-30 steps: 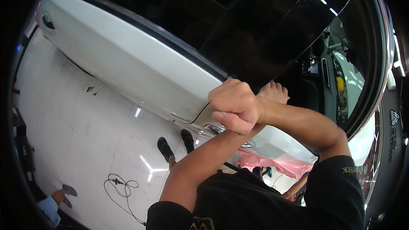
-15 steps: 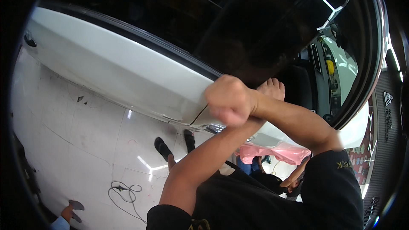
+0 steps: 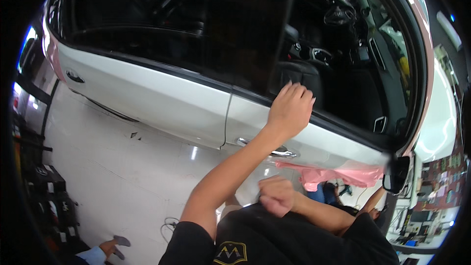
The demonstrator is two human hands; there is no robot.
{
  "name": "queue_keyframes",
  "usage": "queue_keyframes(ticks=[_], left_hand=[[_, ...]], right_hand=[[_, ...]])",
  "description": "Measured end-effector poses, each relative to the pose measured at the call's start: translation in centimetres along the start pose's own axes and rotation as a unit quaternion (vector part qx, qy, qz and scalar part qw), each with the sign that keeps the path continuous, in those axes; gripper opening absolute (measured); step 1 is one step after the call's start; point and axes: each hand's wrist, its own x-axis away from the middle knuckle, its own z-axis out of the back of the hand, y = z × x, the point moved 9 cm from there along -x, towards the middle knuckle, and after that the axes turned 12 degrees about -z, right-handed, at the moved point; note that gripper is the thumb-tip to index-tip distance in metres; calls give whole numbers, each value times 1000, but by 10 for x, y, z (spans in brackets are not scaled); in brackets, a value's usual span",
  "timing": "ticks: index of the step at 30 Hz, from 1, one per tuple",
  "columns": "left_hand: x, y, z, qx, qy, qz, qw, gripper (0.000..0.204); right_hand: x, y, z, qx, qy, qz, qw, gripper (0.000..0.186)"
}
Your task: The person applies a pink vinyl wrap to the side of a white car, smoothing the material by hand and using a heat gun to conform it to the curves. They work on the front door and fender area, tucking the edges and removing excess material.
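A white car (image 3: 162, 91) stands side-on before me, with pink film (image 3: 319, 174) hanging loose below its front door. My left hand (image 3: 292, 108) lies over the lower edge of the front window, its fingers stretched out together and slightly bent, the dark seat (image 3: 301, 76) showing beyond them. The chrome door handle (image 3: 282, 153) is just below my left wrist. In front of my chest my right hand (image 3: 277, 195) is closed in a fist, somewhat blurred, away from the car. What it holds, if anything, is hidden.
Another person's arm (image 3: 372, 201) shows low beside the door, under the side mirror (image 3: 396, 174). At the lower left are a second person's legs (image 3: 110, 246). A cable (image 3: 169, 225) lies on the pale tiled floor (image 3: 127, 172). Dark shelving (image 3: 51, 191) stands at far left.
My crossed forearms have come apart. My right fist has dropped from the window edge to my chest; my left hand stays at the window edge. The view has shifted, showing more of the car.
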Motion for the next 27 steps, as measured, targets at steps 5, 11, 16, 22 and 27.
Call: queue_keyframes(ticks=[5, 11, 16, 22, 27], left_hand=[[163, 42, -14, 221, -134, 274, 926, 17], [412, 46, -116, 148, -229, 536, 799, 49], [410, 50, -218, 100, -271, 546, 786, 79], [506, 23, -314, 95, -94, 716, 685, 78], [530, 24, -384, 361, 58, 737, 568, 48]], right_hand=[[162, 129, 79, 138, 171, -320, 922, 20], [348, 230, 134, 182, 255, -484, 817, 23], [382, 258, 127, 288, 199, -356, 866, 34], [427, 325, 78, 205, 15, -455, 866, 37], [462, 379, 57, 50, 48, -504, 861, 33]])
